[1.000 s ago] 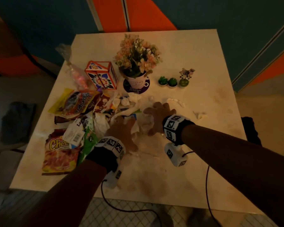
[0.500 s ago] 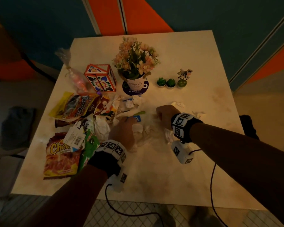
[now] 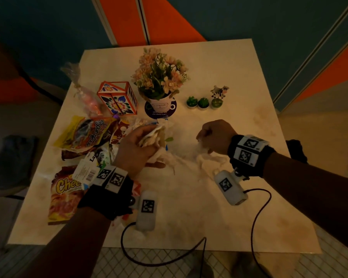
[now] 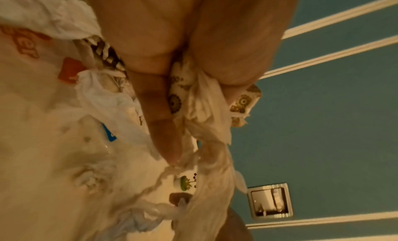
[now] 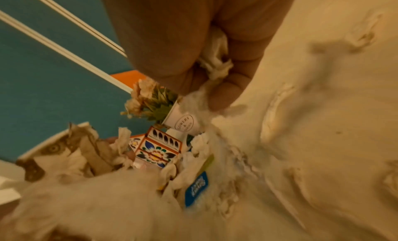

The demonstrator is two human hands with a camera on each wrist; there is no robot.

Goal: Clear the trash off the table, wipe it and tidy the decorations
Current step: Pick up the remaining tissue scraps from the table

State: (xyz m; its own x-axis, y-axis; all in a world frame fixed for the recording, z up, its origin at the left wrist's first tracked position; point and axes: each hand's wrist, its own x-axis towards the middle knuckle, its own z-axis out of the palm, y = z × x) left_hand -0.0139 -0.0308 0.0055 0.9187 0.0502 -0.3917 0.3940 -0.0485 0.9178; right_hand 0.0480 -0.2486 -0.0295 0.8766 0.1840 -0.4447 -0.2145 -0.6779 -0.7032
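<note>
Two bare forearms wearing wrist rigs.
Each black wrist strap (image 3: 249, 157) carries white square-patterned marker tiles and a white cabled camera pod (image 3: 231, 187).

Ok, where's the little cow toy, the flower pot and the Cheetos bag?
Cow toy (image 3: 219, 91), head view, on its spotted body.
Flower pot (image 3: 160, 106), head view, on the white pot's front label.
Cheetos bag (image 3: 63, 197), head view, on the bag's orange front.

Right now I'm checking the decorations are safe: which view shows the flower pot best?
The head view: the flower pot shows whole, upright on its dark coaster beyond both hands. The right wrist view catches it small and tilted, partly behind the tissue. The left wrist view shows no sign of it, only tissue and wrappers.
</note>
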